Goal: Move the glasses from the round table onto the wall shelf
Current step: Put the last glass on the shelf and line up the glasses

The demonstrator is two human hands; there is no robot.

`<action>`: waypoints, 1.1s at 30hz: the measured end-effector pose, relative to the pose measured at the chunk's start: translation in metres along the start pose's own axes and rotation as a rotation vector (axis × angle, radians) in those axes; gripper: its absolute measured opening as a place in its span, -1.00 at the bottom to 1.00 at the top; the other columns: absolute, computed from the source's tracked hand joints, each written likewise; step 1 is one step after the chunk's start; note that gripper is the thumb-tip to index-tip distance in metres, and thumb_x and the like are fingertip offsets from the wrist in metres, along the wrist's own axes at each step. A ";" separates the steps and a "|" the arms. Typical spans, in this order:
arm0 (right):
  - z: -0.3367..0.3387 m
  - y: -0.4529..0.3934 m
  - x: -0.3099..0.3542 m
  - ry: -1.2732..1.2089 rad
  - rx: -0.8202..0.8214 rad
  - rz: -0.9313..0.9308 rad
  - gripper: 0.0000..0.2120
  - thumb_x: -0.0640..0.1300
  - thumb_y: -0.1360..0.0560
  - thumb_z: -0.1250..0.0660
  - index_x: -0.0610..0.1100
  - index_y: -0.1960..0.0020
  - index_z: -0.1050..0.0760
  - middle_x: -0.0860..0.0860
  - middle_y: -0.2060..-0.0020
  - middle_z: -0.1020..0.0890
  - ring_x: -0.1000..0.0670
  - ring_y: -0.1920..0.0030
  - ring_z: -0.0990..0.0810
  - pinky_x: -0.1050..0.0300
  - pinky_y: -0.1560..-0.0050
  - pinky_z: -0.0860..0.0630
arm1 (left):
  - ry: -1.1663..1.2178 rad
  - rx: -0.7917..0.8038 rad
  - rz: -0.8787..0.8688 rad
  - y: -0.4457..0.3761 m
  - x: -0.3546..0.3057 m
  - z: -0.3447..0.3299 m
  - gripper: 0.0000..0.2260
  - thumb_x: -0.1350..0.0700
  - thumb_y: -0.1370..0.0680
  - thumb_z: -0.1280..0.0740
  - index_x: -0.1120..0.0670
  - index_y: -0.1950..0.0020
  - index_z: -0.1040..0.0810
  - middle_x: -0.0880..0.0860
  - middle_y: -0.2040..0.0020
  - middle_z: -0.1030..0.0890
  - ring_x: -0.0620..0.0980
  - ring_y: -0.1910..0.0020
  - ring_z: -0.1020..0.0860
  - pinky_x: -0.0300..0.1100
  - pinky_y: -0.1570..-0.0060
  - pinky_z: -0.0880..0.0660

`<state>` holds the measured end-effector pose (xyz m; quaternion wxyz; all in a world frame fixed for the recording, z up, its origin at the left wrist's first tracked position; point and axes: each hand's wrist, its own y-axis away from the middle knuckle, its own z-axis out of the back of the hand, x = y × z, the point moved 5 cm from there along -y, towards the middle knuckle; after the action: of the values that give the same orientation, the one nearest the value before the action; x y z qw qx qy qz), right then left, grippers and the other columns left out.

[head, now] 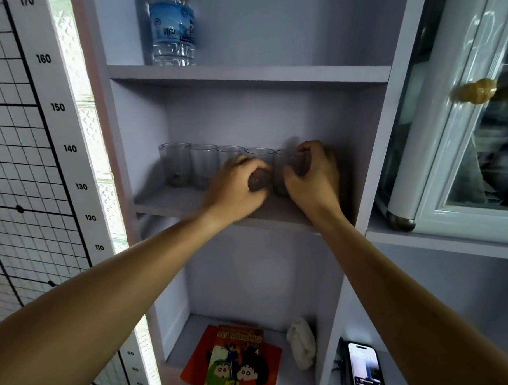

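Several clear glasses stand in a row on the grey wall shelf; the leftmost glass stands free. My left hand is wrapped around a glass near the middle of the row, its dark base showing between my fingers. My right hand grips the glass at the right end from the side, by the shelf's right wall. Both glasses look upright on the shelf board. The round table is out of view.
A water bottle stands on the shelf above. On the shelf below lie a comic book and a white crumpled object. A phone lies lower right. A glass-door cabinet stands at right, a height chart at left.
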<state>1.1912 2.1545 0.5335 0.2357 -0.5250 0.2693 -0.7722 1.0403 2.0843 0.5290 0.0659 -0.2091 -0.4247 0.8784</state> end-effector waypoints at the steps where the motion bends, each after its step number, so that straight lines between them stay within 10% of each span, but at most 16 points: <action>1: -0.001 0.002 0.004 0.062 0.017 0.060 -0.61 -0.05 -0.43 -0.41 0.00 -0.24 -0.48 -0.06 -0.29 -0.41 -0.11 -0.28 -0.45 0.13 -0.21 -0.45 | -0.061 -0.074 -0.021 -0.001 0.004 0.009 -0.71 0.06 -0.34 -0.38 0.01 -0.05 -0.64 0.01 0.04 -0.61 0.09 0.01 -0.59 0.02 0.01 -0.54; 7: -0.027 0.013 0.021 0.508 0.190 0.434 -0.35 0.14 -0.49 -0.32 0.16 -0.54 -0.23 -0.07 -0.62 -0.01 -0.19 -0.61 0.13 -0.34 -0.53 0.08 | -0.404 -0.163 0.089 0.002 0.057 0.045 -0.48 -0.23 -0.38 -0.36 -0.20 -0.33 -0.49 0.09 -0.42 -0.39 0.29 -0.41 -0.32 0.22 -0.36 -0.31; 14: -0.035 0.009 0.012 0.596 0.296 0.401 -0.31 0.25 -0.55 -0.23 0.22 -0.60 -0.02 -0.08 -0.63 0.17 -0.21 -0.60 0.26 -0.36 -0.54 0.17 | -0.449 0.095 0.258 0.008 0.084 0.043 -0.29 -0.53 -0.39 -0.15 -0.43 -0.50 -0.07 0.02 -0.64 -0.02 0.40 -0.54 0.24 0.34 -0.49 0.19; 33: -0.027 0.015 0.014 0.650 0.243 0.258 -0.20 0.33 -0.52 -0.23 0.23 -0.60 0.12 -0.03 -0.63 0.18 -0.18 -0.61 0.25 -0.41 -0.52 0.16 | -0.370 0.107 0.203 0.018 0.083 0.046 -0.20 -0.46 -0.46 -0.16 -0.27 -0.58 0.12 0.02 -0.62 0.26 0.29 -0.56 0.31 0.49 -0.41 0.02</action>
<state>1.1625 2.1384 0.5252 0.2939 -0.1822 0.3006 -0.8889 0.9468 2.0639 0.5143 -0.0908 -0.0821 -0.3591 0.9252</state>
